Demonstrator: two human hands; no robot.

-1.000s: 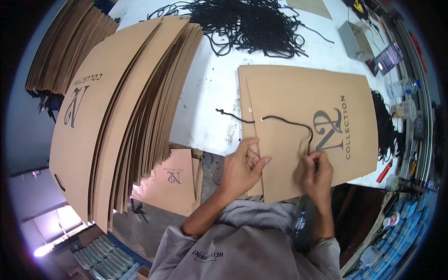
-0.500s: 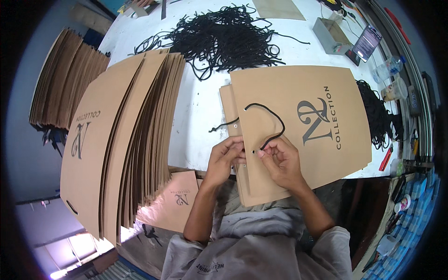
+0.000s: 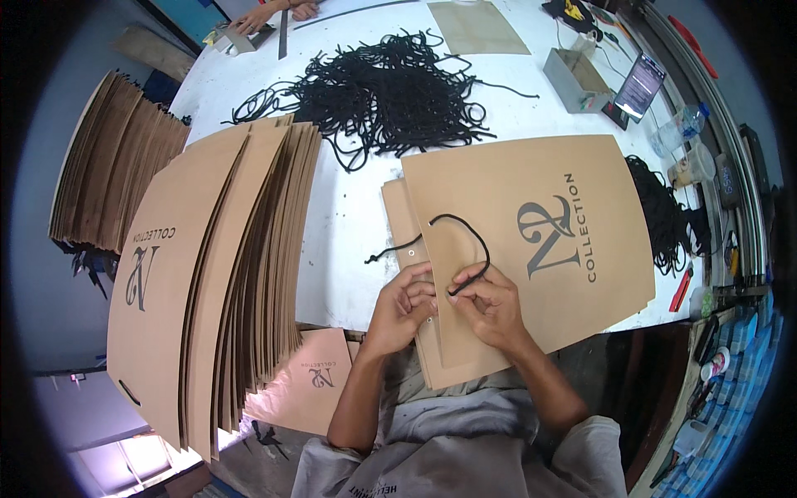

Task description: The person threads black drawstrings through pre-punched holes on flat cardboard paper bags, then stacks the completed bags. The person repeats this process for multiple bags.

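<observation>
Left hand [image 3: 404, 305]: pressing near edge of flat brown paper bag [image 3: 531, 249].
Right hand [image 3: 490, 303]: pinching black cord [image 3: 465, 241] looped over bag.
Stack of bags [image 3: 207, 282]: at left.
Cord pile [image 3: 390, 87]: farther back on white table [image 3: 349, 241].

white table [image 3: 349, 241] | kraft bags [image 3: 531, 249] | black cords [image 3: 390, 87] | grey box [image 3: 577, 79]
</observation>
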